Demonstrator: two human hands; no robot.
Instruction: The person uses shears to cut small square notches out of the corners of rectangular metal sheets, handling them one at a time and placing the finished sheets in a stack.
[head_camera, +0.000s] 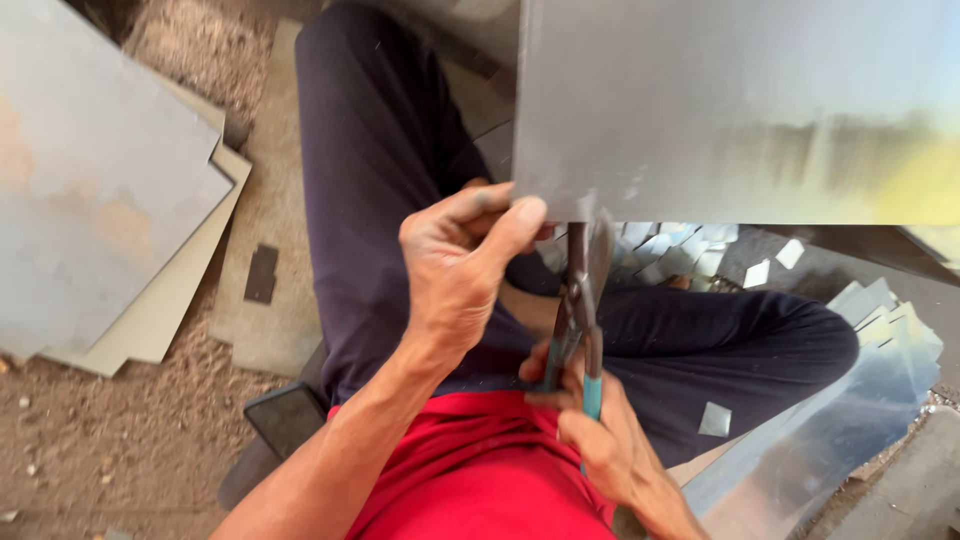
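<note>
My left hand pinches the lower left corner of a large shiny metal sheet that fills the upper right of the head view. Its thumb lies flat on the sheet's bottom edge. My right hand grips the teal handles of tin snips. The snips point upward, and their dark blades meet the sheet's bottom edge just right of my left thumb. I sit with legs in dark trousers and wear a red shirt.
Grey and beige flat sheets lie stacked on the sandy ground at left. Several small cut metal squares are scattered under the big sheet. Long shiny metal strips lean at lower right. A dark small rectangle lies on a board.
</note>
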